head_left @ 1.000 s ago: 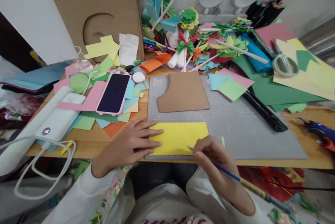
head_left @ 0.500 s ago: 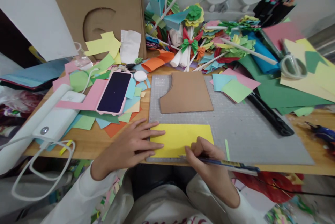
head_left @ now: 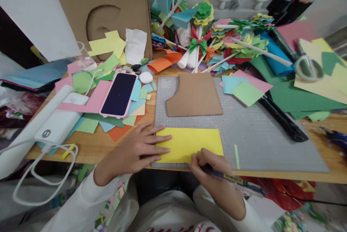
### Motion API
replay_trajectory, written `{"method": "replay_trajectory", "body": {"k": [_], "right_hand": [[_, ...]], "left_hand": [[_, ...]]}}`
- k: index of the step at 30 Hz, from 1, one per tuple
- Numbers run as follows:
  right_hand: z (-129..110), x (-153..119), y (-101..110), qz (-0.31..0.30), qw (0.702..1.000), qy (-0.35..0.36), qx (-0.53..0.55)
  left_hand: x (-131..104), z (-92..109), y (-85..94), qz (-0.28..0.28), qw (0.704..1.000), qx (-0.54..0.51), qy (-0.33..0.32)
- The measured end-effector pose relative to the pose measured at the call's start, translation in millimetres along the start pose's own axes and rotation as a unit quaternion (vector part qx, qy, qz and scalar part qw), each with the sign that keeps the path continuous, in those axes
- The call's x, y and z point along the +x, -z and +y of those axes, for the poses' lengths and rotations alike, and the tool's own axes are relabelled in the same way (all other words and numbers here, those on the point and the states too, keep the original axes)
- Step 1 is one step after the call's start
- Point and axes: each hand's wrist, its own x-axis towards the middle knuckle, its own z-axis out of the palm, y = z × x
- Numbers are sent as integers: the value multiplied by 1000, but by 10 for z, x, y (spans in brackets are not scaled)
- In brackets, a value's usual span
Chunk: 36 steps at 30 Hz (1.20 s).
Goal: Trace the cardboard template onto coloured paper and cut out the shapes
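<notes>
Head view: the left hand [head_left: 135, 148] is lying with fingers spread, presumably steadying the yellow paper [head_left: 189, 141] on the grey mat [head_left: 265, 148], while the right hand [head_left: 213, 170] is grasping a pen [head_left: 236, 180].

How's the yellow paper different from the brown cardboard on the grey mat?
The yellow paper looks rectangular; the brown cardboard has a scooped-in side. The left hand rests on the yellow paper; no hand touches the brown cardboard. Both lie on the grey mat.
</notes>
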Motion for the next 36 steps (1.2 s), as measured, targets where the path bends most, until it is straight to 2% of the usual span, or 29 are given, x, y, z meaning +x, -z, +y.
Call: {"method": "replay_trajectory", "body": {"k": [8, 17, 21, 25, 28, 30, 33, 36], "right_hand": [[-28, 28, 2, 2, 1000, 17, 2], [-2, -3, -12, 4, 1000, 6, -2], [8, 7, -4, -1, 1000, -5, 12], [18, 54, 51, -13, 991, -75, 112], [31, 75, 74, 10, 959, -161, 233], [39, 74, 81, 24, 943, -190, 272], [75, 70, 125, 48, 954, -174, 238], [167, 94, 256, 89, 981, -101, 142]], "left_hand": [[-8, -4, -9, -9, 1000, 22, -2], [-16, 5, -8, -12, 1000, 25, -2], [-24, 37, -6, 9, 999, 13, 34], [-17, 72, 9, 18, 995, -21, 99], [-15, 96, 26, 20, 991, -49, 127], [-15, 107, 36, 26, 987, -72, 144], [10, 104, 36, 59, 976, -107, 180], [94, 75, 33, 110, 962, -154, 198]]}}
